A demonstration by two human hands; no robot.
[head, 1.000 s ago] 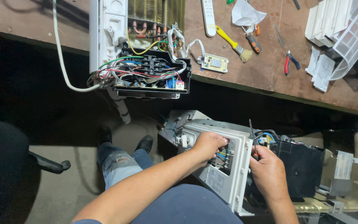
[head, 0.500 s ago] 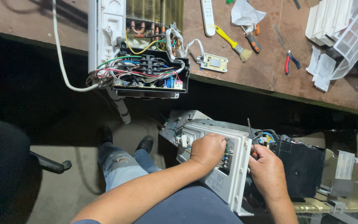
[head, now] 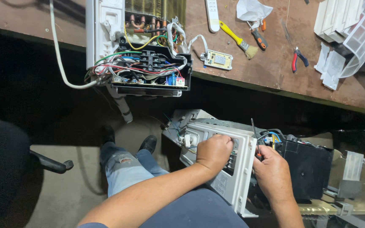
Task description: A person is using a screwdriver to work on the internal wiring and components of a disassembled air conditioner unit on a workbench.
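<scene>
barely anything has shifted since the earlier frames: the left hand (head: 214,152) still rests on top of the white plastic housing (head: 233,177) held over the lap, fingers curled over its front edge and gripping it. the right hand (head: 273,171) stays just right of that housing, fingers closed around a thin screwdriver (head: 254,133) whose shaft points up, beside the black electrical box (head: 309,169). beyond the housing, the wooden surface (head: 267,71) carries a yellow-handled brush (head: 237,39)
</scene>
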